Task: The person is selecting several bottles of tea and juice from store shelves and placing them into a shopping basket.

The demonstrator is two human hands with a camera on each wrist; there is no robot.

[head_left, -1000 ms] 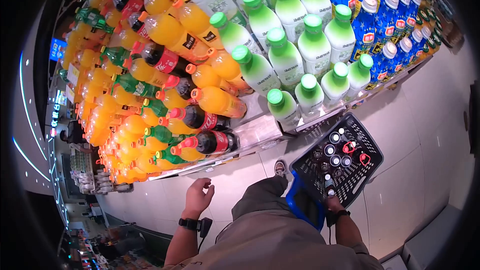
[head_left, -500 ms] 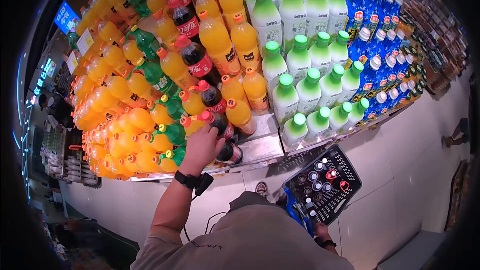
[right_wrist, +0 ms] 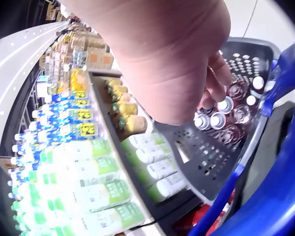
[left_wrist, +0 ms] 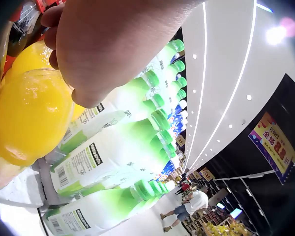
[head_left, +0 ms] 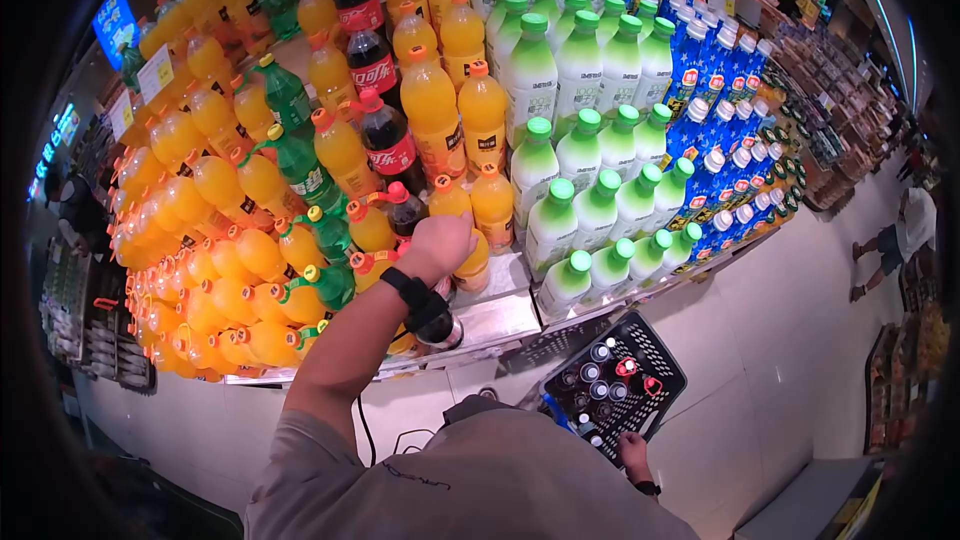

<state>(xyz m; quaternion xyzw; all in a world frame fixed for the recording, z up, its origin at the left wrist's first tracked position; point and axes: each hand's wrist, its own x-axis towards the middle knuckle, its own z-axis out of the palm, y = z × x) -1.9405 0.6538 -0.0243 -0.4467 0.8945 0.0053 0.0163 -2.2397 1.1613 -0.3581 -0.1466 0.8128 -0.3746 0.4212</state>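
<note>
Orange-yellow bottle [left_wrist: 32, 115], dark grey basket [head_left: 657, 353]

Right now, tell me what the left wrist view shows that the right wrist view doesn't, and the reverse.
Left wrist only: left hand, the orange bottle beside it, a purple-edged hanging sign, a person in a white top.
Right wrist only: right hand, dark basket with capped bottles inside, its blue handle.
Both: green-capped white bottles, blue bottles.
</note>
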